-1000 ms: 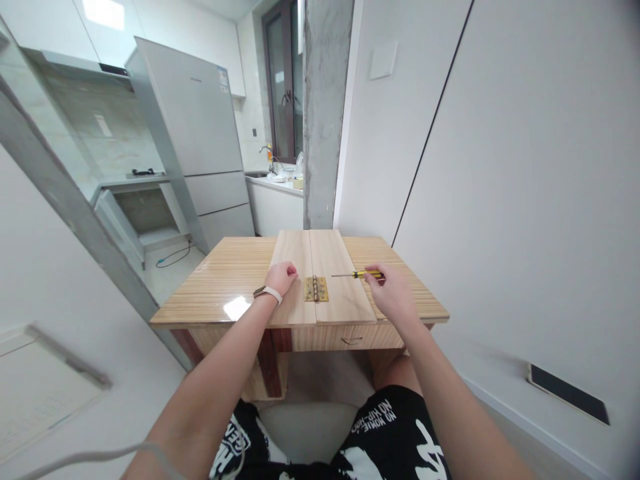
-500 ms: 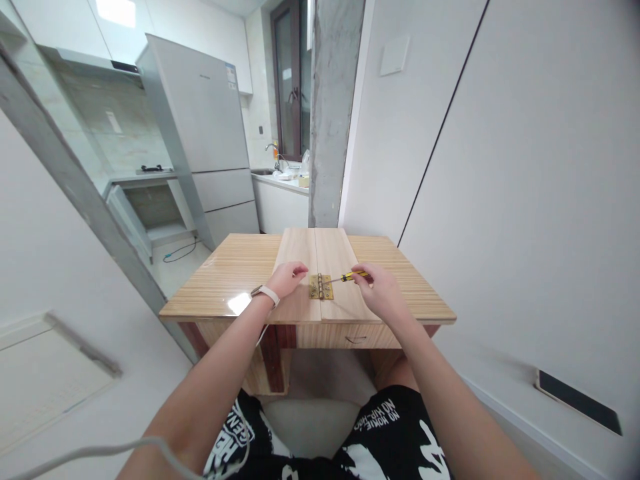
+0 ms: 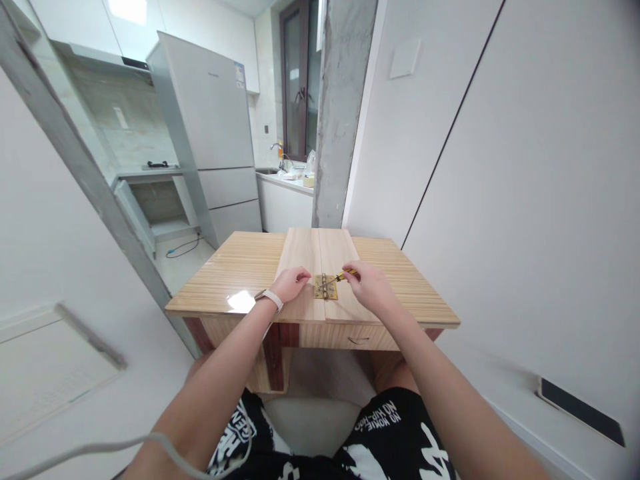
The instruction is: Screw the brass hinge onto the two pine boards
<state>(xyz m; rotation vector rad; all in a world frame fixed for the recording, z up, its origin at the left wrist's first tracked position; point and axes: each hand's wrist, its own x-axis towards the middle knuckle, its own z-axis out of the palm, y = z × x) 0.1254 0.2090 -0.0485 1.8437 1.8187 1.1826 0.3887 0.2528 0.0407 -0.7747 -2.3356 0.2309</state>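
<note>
A brass-coloured hinge (image 3: 325,287) lies opened flat across the seam between two pale wooden boards (image 3: 340,249). My right hand (image 3: 371,288) is closed around the yellow-and-black handle of a screwdriver (image 3: 346,274). Its thin shaft slants down to the left, over the hinge, with the tip near the left leaf; whether it touches a screw is too small to tell. Just left of the hinge, my left hand (image 3: 291,285) rests on the left board, fingers curled and pressed together. Anything between those fingertips is hidden.
Beneath the boards is a wood-grained table (image 3: 215,280) with a drawer (image 3: 357,339) in front. A white cable (image 3: 150,440) runs by my left arm. A phone-like dark slab (image 3: 580,411) is at the lower right. A refrigerator (image 3: 210,113) stands behind.
My right hand has brought the screwdriver leftward, so its tip now reaches across the hinge to the left leaf. The left hand stays beside the hinge. The whole view has shifted slightly.
</note>
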